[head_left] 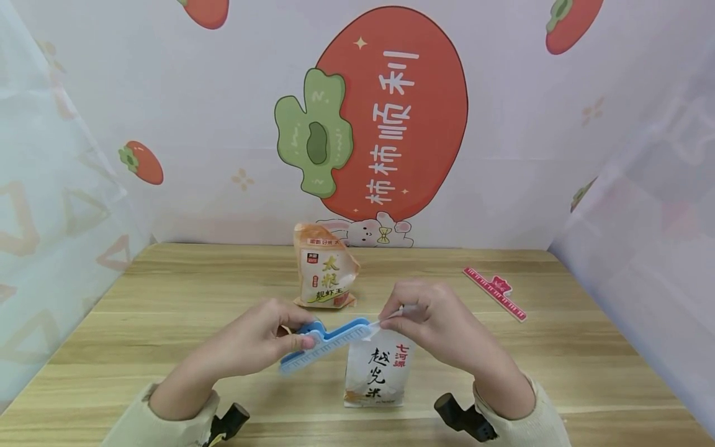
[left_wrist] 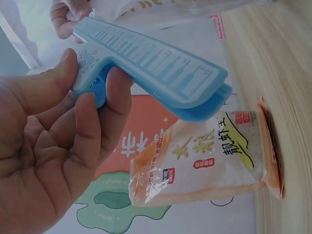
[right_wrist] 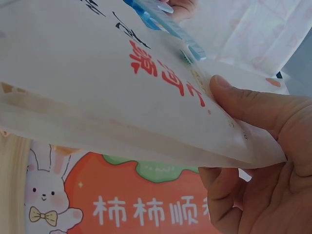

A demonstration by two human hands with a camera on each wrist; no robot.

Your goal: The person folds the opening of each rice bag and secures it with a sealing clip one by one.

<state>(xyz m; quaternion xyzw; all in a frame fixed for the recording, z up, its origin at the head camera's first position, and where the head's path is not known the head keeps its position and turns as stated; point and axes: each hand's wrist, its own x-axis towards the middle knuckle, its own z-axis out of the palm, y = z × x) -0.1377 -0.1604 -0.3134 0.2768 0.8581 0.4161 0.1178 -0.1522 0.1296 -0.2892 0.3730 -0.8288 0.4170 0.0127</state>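
Between thumb and fingers my left hand pinches a blue bag clip by its handle. Fine ruler-like marks run along the clip's long bar, seen close in the left wrist view. My right hand pinches the top of a white rice bag that stands upright on the table, with black and red characters on its front. The clip's right end is up against the bag's top corner; whether the bag's edge lies between its bars I cannot tell. In the right wrist view the thumb lies on the bag's printed face.
Behind the hands stands an orange and white rice bag. A pink-red clip with a ruler-like bar lies on the wooden table at the right. A white backdrop with a large persimmon print rises at the back.
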